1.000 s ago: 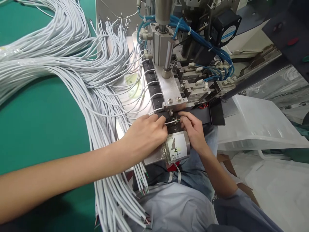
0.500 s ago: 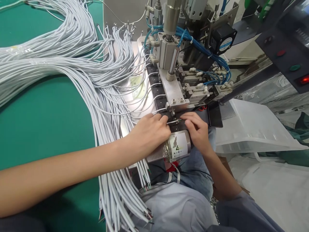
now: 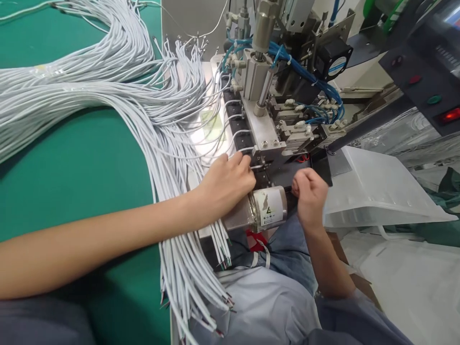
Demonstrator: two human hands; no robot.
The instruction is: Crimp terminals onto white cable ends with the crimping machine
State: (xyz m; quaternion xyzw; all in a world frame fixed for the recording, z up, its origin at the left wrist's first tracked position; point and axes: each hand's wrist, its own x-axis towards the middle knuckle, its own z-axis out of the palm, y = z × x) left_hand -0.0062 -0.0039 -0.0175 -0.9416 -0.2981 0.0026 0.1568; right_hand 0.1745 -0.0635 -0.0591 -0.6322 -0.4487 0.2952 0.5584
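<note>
My left hand (image 3: 230, 184) is closed at the near end of the black fixture row (image 3: 242, 127), its fingertips pressed around a white cable (image 3: 256, 167). That cable's end reaches under the metal press head (image 3: 264, 153). Other white cables curve into the row's black blocks behind it. To the right of the labelled cylindrical cover (image 3: 271, 208), my right hand (image 3: 309, 196) is curled into a fist. A dark part shows beside its fingers; what they hold, if anything, is hidden.
A thick bundle of white cables (image 3: 118, 96) lies over the green mat (image 3: 72, 177), its stripped ends hanging near my lap. Blue air tubes (image 3: 302, 72) loop around the machine. A control box with a red light (image 3: 451, 116) and a translucent bin (image 3: 377, 182) stand on the right.
My right hand has drawn back to the right from the cable's end and closed into a fist. My left hand stays at the fixture. The view has shifted slightly.
</note>
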